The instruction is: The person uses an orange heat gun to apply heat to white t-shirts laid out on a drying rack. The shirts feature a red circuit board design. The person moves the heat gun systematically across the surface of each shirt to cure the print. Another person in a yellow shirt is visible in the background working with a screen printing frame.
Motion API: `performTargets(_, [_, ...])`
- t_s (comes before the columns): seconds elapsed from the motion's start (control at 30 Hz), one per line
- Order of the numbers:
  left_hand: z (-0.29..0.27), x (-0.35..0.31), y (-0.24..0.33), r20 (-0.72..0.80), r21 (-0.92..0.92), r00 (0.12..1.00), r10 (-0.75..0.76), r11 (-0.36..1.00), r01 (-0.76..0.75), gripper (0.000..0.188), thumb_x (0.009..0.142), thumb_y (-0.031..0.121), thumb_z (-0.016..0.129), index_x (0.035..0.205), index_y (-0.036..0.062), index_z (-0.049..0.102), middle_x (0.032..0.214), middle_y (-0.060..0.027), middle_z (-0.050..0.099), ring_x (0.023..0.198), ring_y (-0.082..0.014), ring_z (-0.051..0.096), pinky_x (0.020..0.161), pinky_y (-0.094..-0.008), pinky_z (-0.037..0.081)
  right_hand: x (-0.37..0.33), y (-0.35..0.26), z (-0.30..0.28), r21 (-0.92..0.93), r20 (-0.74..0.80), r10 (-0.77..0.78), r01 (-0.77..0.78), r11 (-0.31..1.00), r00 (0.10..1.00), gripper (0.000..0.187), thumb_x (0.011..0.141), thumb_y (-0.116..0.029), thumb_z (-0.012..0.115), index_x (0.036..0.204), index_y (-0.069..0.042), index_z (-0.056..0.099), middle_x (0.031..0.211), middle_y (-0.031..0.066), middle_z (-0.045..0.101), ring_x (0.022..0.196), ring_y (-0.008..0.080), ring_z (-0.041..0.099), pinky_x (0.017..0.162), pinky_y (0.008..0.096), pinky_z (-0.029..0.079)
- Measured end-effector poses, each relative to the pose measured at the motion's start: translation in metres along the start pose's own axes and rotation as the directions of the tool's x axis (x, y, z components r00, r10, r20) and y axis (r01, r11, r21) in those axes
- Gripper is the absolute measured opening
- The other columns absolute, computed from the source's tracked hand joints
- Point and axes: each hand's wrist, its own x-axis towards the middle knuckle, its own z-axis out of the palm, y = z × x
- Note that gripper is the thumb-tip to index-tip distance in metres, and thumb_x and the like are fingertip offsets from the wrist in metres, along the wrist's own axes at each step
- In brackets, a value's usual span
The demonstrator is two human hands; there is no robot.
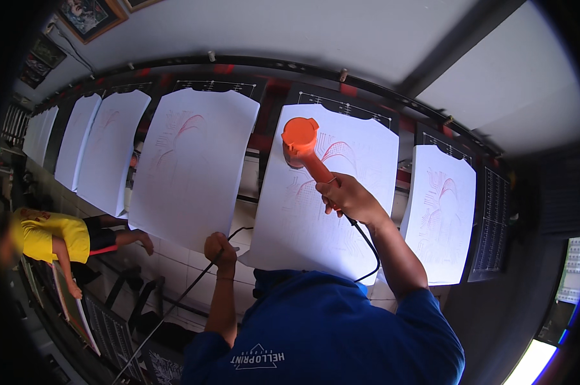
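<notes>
Head view: right hand (353, 200) clamps an orange heat gun (306, 152) over a white printed shirt (325, 192), left hand (219, 249) grips its black cord (174, 301); lingering could scorch the fabric.

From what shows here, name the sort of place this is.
Likely a shirt-printing workshop: white shirts with red prints lie along a row of boards, and the right hand aims an orange heat gun at one.
</notes>
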Motion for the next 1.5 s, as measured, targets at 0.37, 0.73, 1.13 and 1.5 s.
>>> performTargets(0.37, [0.001,-0.001,-0.002,0.007,-0.006,0.999,-0.034,0.999,0.034,0.035,0.097,0.021,0.04,0.069,0.0041,0.05,0.066,-0.0158,0.05,0.064,-0.0374,0.052,0.059,-0.0482,0.039,-0.025,0.01,-0.035,0.097,-0.041,0.092,-0.088,0.991,0.995,0.034,0.095,-0.034,0.057,0.09,-0.001,0.058,0.07,0.0033,0.059,0.061,0.0107,0.062,0.047,0.0226,0.044])
performTargets(0.73, [-0.001,0.001,0.002,0.002,-0.027,1.0,-0.03,0.999,0.03,0.035,0.097,0.021,0.04,0.069,0.0034,0.05,0.066,-0.0162,0.051,0.063,-0.0376,0.052,0.059,-0.0484,0.039,-0.015,0.023,-0.053,0.162,-0.204,0.027,0.006,0.987,0.979,0.034,0.094,-0.034,0.057,0.093,0.0,0.058,0.072,0.0017,0.057,0.062,0.0092,0.06,0.05,0.0223,0.043])
performTargets(1.13, [0.0,0.001,0.001,-0.003,-0.042,1.0,-0.029,0.999,0.029,0.035,0.097,0.02,0.04,0.068,0.0033,0.048,0.065,-0.0159,0.049,0.062,-0.0371,0.051,0.058,-0.048,0.038,0.001,0.033,-0.078,0.263,-0.338,0.044,0.05,0.963,0.94,0.037,0.095,-0.036,0.057,0.093,0.001,0.059,0.072,0.0033,0.059,0.059,0.0098,0.059,0.047,0.0233,0.042])
performTargets(1.5, [0.002,0.0,-0.003,0.004,0.011,1.0,-0.019,1.0,0.019,0.036,0.098,0.021,0.039,0.068,0.0035,0.048,0.065,-0.0164,0.05,0.062,-0.0383,0.051,0.057,-0.0485,0.038,0.0,0.044,-0.081,0.224,-0.422,0.072,0.027,0.974,0.904,0.033,0.094,-0.035,0.058,0.09,-0.002,0.059,0.073,0.0039,0.059,0.056,0.0092,0.057,0.045,0.0229,0.04])
